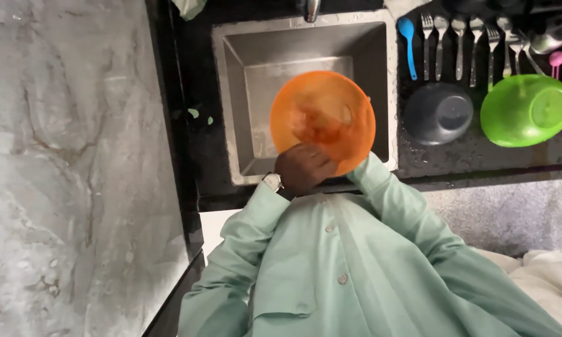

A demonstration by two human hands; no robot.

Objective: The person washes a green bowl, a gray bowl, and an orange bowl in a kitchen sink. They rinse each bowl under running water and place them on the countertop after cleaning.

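Mint-green shirt sleeves fill the lower frame, both arms reaching to an orange bowl over the sink.

Left hand grips the bowl's near rim; the right hand is hidden behind it, grip unclear. Bowl sits mid-frame over the basin, likely so drips fall inside.

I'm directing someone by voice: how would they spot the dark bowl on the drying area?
Start at the steel sink and move to the black wet counter beside it. Below the row of metal forks sits a dark grey round plastic bowl, upside down. Its neighbour, the bright green plastic bowl, is bigger and vivid; this one is dull and dark.
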